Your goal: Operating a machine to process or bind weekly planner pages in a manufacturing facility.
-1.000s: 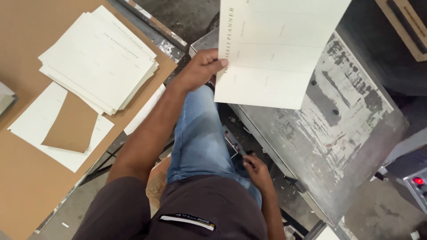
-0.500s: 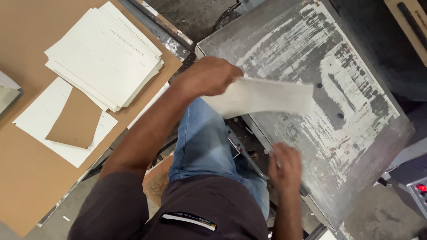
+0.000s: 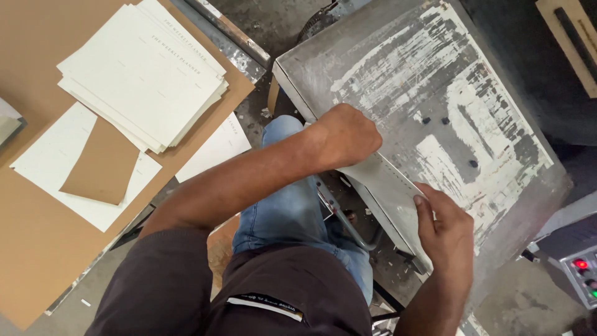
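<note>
A: White sheet (image 3: 398, 205) now down along the metal plate's (image 3: 435, 112) near edge; a second ago, raised.
B: Grips?
A: Left hand (image 3: 345, 134) fisted on it, right hand (image 3: 444, 227) fingers pressing its edge. Paper stack (image 3: 143, 68) on counter (image 3: 31, 261).

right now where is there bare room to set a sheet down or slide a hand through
Free: the brown board below the loose white sheet and brown card, and the grey machine bed beyond both hands. Crowded: the bed's near edge, where the left hand and right hand press, and the sheet stack corner.
</note>
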